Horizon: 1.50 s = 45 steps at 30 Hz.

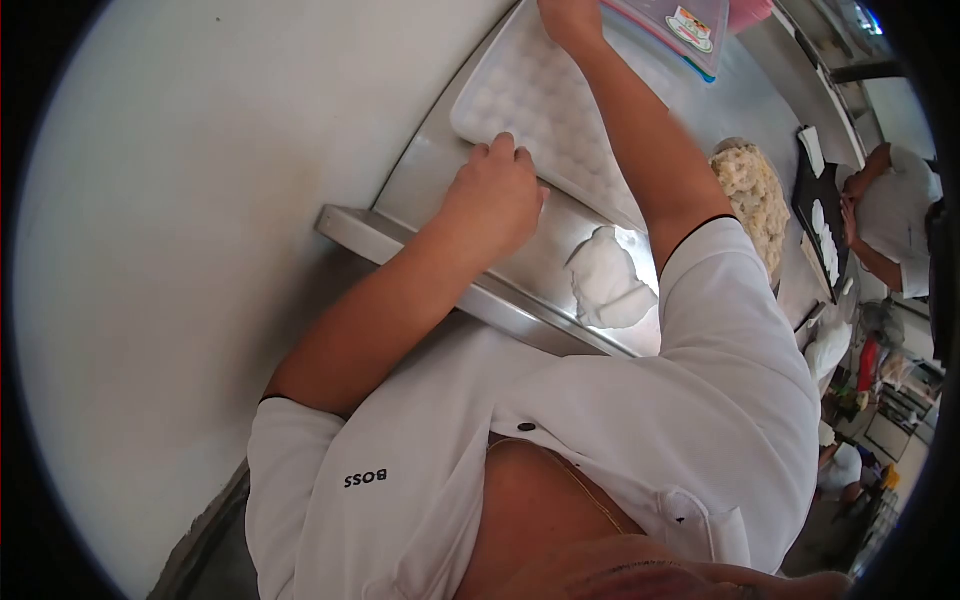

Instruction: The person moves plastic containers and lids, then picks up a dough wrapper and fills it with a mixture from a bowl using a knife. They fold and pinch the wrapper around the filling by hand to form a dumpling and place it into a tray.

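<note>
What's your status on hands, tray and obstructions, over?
Left hand at near edge of pale tray, grip unclear. Right hand toward far end, fingers cut off by frame. Crumpled white piece nearby, not on tray.

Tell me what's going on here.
A person has the left hand at the near edge of a whitish tray of rounded lumps; the right hand is at its far side, partly out of view. A crumpled white item lies nearby on the metal counter. Another person is at a dark tray.
</note>
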Tool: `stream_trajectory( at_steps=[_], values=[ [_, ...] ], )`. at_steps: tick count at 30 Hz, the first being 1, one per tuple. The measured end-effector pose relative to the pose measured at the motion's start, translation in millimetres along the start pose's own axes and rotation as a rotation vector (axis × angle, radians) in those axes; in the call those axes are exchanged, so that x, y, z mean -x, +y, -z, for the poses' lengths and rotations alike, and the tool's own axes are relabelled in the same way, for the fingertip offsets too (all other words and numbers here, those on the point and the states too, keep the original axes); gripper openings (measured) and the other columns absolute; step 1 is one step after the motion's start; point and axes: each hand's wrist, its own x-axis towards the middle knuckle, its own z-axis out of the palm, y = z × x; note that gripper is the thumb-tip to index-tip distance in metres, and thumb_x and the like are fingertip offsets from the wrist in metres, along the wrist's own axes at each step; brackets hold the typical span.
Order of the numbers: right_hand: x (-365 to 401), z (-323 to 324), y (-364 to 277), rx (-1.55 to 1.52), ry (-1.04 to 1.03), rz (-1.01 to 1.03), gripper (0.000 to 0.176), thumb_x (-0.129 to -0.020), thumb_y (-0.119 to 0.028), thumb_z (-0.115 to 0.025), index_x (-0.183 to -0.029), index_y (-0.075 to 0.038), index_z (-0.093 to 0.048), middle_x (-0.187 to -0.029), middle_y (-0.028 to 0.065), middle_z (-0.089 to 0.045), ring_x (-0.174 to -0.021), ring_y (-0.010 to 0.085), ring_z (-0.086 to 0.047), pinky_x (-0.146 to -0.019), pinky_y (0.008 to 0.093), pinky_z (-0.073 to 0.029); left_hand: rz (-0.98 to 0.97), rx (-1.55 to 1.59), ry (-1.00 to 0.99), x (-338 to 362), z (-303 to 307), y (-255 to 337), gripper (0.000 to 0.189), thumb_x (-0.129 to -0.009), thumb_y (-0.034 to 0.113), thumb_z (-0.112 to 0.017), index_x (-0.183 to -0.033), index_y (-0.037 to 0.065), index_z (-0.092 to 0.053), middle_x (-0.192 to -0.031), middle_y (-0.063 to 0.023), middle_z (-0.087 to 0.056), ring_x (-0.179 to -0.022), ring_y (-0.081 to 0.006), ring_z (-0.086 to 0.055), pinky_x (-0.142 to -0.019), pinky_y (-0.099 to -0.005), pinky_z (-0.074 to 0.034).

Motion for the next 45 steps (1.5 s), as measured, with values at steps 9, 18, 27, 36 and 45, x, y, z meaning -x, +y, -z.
stream_trajectory(
  at_steps=[9,18,27,36,45],
  values=[
    [-6,0,5,-0.055,-0.116,-0.017,0.040,-0.087,-0.028,-0.055,-0.104,0.008,-0.063,-0.096,0.0283,-0.066,-0.091,0.0436,-0.064,-0.084,0.0494,-0.050,-0.037,-0.063,0.013,-1,-1,-1,0.043,-0.090,0.021,-0.061,-0.122,-0.007,-0.056,-0.130,-0.0217,-0.050,-0.117,-0.0375,-0.052,-0.098,-0.0427,-0.045],
    [179,235,-23,-0.510,-0.683,-0.166,0.035,-0.086,-0.029,-0.059,-0.093,0.005,-0.066,-0.087,0.0300,-0.065,-0.089,0.0466,-0.062,-0.082,0.0506,-0.049,-0.096,-0.106,0.260,-16,-13,-14,0.036,-0.090,0.028,-0.060,-0.113,0.000,-0.064,-0.117,-0.0218,-0.061,-0.102,-0.0396,-0.061,-0.090,-0.0446,-0.050],
    [367,235,78,0.296,-0.721,0.028,0.029,-0.091,-0.023,-0.052,-0.102,0.000,-0.065,-0.101,0.0212,-0.064,-0.090,0.0362,-0.065,-0.079,0.0441,-0.053,-0.272,-0.200,0.333,-18,-25,-1,0.027,-0.086,0.021,-0.057,-0.089,-0.004,-0.067,-0.092,-0.0265,-0.064,-0.090,-0.0412,-0.062,-0.083,-0.0476,-0.050],
    [355,224,80,-0.032,-0.779,-0.015,0.022,-0.075,-0.019,-0.059,-0.088,-0.003,-0.066,-0.087,0.0227,-0.066,-0.087,0.0395,-0.064,-0.078,0.0449,-0.049,-0.293,-0.187,0.436,-15,-27,-14,0.030,-0.090,0.029,-0.056,-0.091,0.002,-0.068,-0.085,-0.0208,-0.067,-0.085,-0.0399,-0.063,-0.077,-0.0463,-0.050],
    [338,298,24,-0.226,-0.844,0.115,0.024,-0.079,-0.018,-0.063,-0.097,-0.001,-0.061,-0.078,0.0176,-0.063,-0.075,0.0287,-0.060,-0.071,0.0392,-0.048,-0.239,0.408,-0.070,38,-24,53,0.032,-0.089,0.022,-0.061,-0.113,0.001,-0.066,-0.095,-0.0039,-0.069,-0.084,-0.0135,-0.063,-0.075,-0.0317,-0.051]
  ],
)
